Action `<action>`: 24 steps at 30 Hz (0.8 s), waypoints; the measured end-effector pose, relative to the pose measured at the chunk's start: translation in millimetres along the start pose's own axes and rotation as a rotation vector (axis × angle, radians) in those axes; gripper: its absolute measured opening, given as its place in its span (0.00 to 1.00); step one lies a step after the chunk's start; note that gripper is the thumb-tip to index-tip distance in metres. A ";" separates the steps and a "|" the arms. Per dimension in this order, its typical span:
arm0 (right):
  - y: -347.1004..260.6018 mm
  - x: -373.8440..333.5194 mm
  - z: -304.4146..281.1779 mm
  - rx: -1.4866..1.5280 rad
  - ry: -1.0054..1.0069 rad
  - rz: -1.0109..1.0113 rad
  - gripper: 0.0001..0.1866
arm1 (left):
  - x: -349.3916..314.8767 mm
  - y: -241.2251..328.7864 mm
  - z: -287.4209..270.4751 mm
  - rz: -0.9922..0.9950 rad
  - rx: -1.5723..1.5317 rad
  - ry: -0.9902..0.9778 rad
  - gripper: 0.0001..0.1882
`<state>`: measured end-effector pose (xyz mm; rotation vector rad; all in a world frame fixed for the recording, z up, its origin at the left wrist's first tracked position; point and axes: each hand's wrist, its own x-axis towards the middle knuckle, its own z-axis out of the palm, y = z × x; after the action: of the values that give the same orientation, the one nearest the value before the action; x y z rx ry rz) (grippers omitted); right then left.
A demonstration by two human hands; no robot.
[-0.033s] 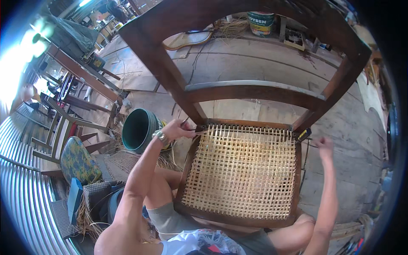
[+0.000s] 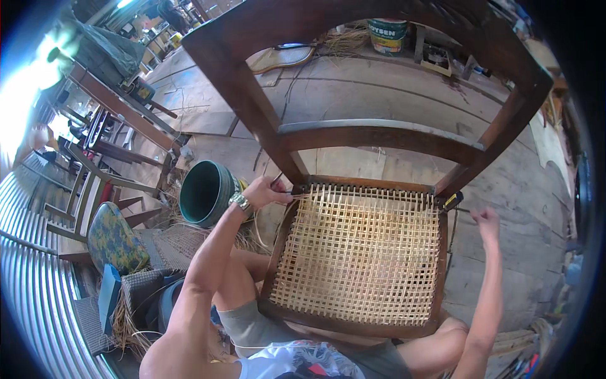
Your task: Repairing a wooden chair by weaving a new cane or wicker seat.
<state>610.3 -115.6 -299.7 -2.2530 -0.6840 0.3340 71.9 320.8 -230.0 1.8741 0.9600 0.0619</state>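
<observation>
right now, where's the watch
In the head view, left of centre, the watch is worn just behind the left hand, between the green bucket and cane seat.

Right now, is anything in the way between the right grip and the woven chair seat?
Yes: the seat's right wooden rail runs between the right grip and the woven seat. A yellow-and-black object sits close by, near the back right corner.

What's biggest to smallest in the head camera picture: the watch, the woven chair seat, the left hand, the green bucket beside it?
1. Woven chair seat
2. Green bucket
3. Left hand
4. Watch
</observation>
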 end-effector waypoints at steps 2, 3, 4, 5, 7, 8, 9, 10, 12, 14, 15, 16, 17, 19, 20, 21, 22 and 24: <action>1.7 -20.2 -18.0 -0.106 0.012 -0.009 0.12 | 2.4 15.0 2.1 0.004 0.135 0.043 0.21; -0.9 -25.5 -25.6 -0.193 0.014 -0.027 0.13 | 2.8 21.1 0.5 -0.001 0.284 0.106 0.23; -4.8 -25.7 -24.5 -0.188 -0.079 0.047 0.15 | 4.1 17.7 -4.9 0.014 0.330 0.086 0.26; -7.1 -31.0 -24.8 -0.199 -0.071 0.048 0.15 | 3.0 15.2 -8.2 0.023 0.320 0.082 0.26; -49.0 -53.7 -11.2 0.122 -0.104 0.102 0.16 | 2.4 17.6 -11.4 0.035 0.286 0.121 0.25; -61.3 -59.0 -9.2 0.117 -0.099 0.104 0.16 | 2.3 24.8 -13.1 0.055 0.303 0.115 0.26; -76.4 -59.0 -3.1 0.158 -0.190 0.105 0.15 | 2.6 25.6 -13.1 0.054 0.302 0.117 0.26; -84.5 -57.7 0.3 0.200 -0.282 0.106 0.15 | 4.1 27.6 -9.6 0.061 0.367 0.137 0.27; -85.0 -53.0 20.6 0.002 -0.177 -0.080 0.14 | 8.2 26.4 1.8 0.089 0.421 0.246 0.29; -91.3 -46.9 30.2 -0.221 -0.068 -0.166 0.13 | 12.5 20.5 0.8 0.117 0.414 0.262 0.29; -96.4 -45.4 28.1 -0.217 -0.069 -0.166 0.13 | 12.8 21.2 0.5 0.147 0.403 0.270 0.29; -99.5 -44.0 26.7 -0.270 -0.094 -0.163 0.12 | 11.5 21.2 -1.2 0.145 0.407 0.272 0.29; -101.1 -43.6 26.6 -0.323 -0.120 -0.160 0.12 | 9.4 20.9 -3.9 0.110 0.396 0.244 0.28; -97.8 -49.8 25.9 -0.326 -0.099 -0.171 0.11 | 5.1 29.8 -3.2 0.077 0.385 0.216 0.26; -96.6 -52.0 25.3 -0.331 -0.078 -0.181 0.10 | 1.3 33.6 0.1 0.099 0.343 0.192 0.26; -98.7 -52.8 24.8 -0.324 -0.083 -0.184 0.10 | -3.9 36.6 1.4 0.115 0.305 0.171 0.25; -101.6 -54.1 21.9 -0.320 -0.092 -0.182 0.10 | -5.1 35.9 2.8 0.145 0.356 0.203 0.24; -106.0 -55.4 19.7 -0.311 -0.100 -0.180 0.10 | -3.7 31.9 2.1 0.121 0.373 0.183 0.24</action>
<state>516.8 -74.0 -234.8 -2.4536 -1.0459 0.2677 89.0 310.6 -204.7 2.3013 1.0341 0.1371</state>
